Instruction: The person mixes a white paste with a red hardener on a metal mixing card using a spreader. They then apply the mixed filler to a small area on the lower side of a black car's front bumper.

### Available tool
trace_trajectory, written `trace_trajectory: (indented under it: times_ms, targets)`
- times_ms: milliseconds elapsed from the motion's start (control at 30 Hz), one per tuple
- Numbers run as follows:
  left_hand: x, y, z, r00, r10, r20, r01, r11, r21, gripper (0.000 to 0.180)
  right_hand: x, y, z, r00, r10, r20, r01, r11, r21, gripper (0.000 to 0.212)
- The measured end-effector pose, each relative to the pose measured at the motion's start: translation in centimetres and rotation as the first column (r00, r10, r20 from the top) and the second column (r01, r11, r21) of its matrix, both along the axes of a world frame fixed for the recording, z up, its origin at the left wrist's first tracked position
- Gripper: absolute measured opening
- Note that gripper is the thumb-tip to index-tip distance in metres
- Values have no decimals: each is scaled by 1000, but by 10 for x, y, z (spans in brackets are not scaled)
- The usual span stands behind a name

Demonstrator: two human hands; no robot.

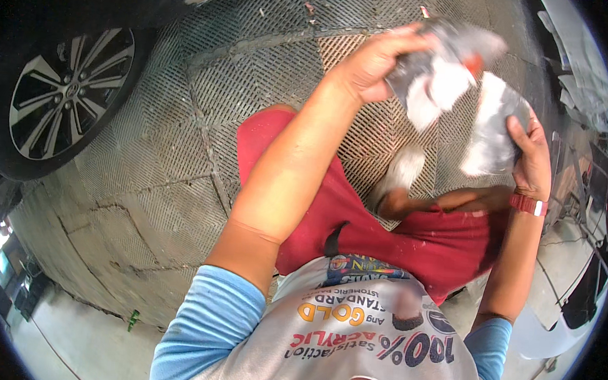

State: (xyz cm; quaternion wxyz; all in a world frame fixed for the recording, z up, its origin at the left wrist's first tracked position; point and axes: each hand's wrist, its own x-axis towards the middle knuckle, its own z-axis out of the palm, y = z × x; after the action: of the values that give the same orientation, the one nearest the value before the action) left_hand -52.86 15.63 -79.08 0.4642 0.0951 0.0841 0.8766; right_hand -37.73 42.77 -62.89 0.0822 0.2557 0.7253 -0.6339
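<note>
1. Head view, left hand: the left hand grips the left edge of a crumpled bundle, dark and glossy with white parts and an orange-red patch. Its fingers are bent onto that edge, though blur hides the tips. The bundle is out in front, above the floor (its material is too smeared to name).

2. Head view, right hand: the right hand pinches the right edge of a pale sheet, white to grey, with the thumb on top and the other fingers hidden behind. The sheet hangs just beside the bundle; whether the two touch, I cannot tell.

3. Why so: holding each by its outer edge probably leaves the inner sides free and in sight. Raising both probably keeps them off the gritty mat.

4. Around: a car wheel stands at the left, well apart. Red shorts cover the bent legs, a red wristband circles the right wrist, and a green scrap lies at lower left.

5. In the way: a foot sits below the held things, limiting room to lower them; the left forearm hides part of the shorts.
</note>
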Motion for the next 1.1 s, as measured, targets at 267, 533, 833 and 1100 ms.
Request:
trace_trajectory:
  times_ms: [267, 533, 833, 1100]
  targets:
    - [40, -25, 30, 895, 137, -425, -383, 724, -574, 54, -13, -69, -7, 856, 506, -101, -123, 390, 913, 65]
    - [109, -54, 23, 638, 518, -571, -728, 162, -667, 43, 17, -130, -71, 562, 824, -78, -283, 280, 917, 51]
    - [185, -72, 40, 678, 675, -291, -589, 262, -764, 41, 46, -118, -61, 241, 743, -624, -537, 638, 552, 56]
    - [199, -19, 84, 658, 733, -171, -445, 196, -874, 42, 26, -54, -100, 555, 704, -443, -578, 709, 403, 66]
